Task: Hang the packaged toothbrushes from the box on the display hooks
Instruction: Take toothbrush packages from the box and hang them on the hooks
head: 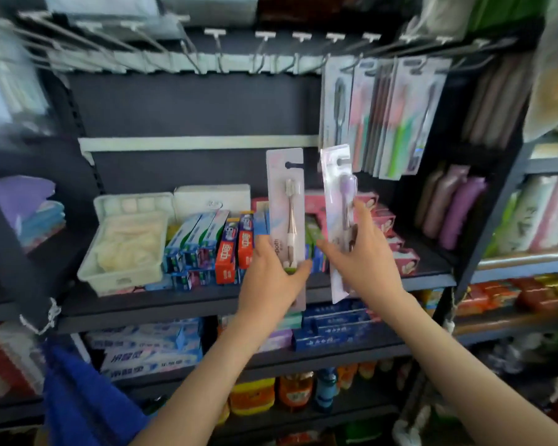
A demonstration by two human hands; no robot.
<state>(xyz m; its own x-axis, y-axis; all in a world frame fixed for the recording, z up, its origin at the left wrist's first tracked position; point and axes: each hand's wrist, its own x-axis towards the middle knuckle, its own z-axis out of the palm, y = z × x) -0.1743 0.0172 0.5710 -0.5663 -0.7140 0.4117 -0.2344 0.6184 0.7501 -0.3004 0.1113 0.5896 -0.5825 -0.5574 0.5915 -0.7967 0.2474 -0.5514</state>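
Note:
My left hand [273,278] grips the lower part of a packaged toothbrush with a white and brown brush [287,201], held upright. Just to its right, my right hand [361,255] holds a second packaged toothbrush with a purple brush [339,194], also upright. Both packs have a hang hole at the top and sit below the row of display hooks [261,64]. Most hooks on the left and middle are bare. Several packaged toothbrushes [387,114] hang on the hooks at the upper right. The box is not in view.
Behind the hands, a dark shelf [181,300] carries toothpaste boxes [216,246] and a white plastic basket [126,249]. Pink boxes [397,243] lie to the right. Lower shelves hold more boxes and bottles. A blue cloth [81,400] hangs at the lower left.

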